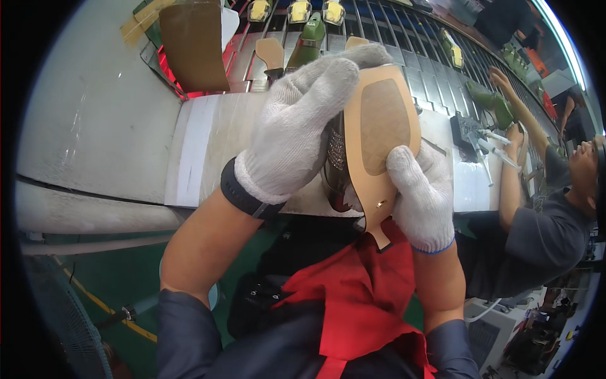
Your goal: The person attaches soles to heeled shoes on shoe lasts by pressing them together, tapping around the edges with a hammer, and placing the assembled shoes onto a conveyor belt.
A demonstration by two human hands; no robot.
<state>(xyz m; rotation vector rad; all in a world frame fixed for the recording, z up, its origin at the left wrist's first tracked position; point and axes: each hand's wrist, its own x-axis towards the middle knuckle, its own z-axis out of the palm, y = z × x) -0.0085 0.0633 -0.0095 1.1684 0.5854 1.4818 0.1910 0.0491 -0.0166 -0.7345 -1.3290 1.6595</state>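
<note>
Both my hands wear white knit gloves. My left hand is closed round a dark, glossy shoe with rhinestones along its side, its fingers reaching over the toe end. Lying against the shoe is a tan insole with a greyish-brown rounded patch in its middle and a narrow, tapering tail towards me. My right hand pinches the insole's edge, thumb on top; its other fingers are mostly hidden beneath. Much of the shoe is covered by the insole and my left hand.
Ahead runs a slatted conveyor bearing a green shoe last, another tan insole piece and yellow plastic-wrapped items. A brown board stands left. At right, a co-worker reaches over the bench beside a black holder with white tubes.
</note>
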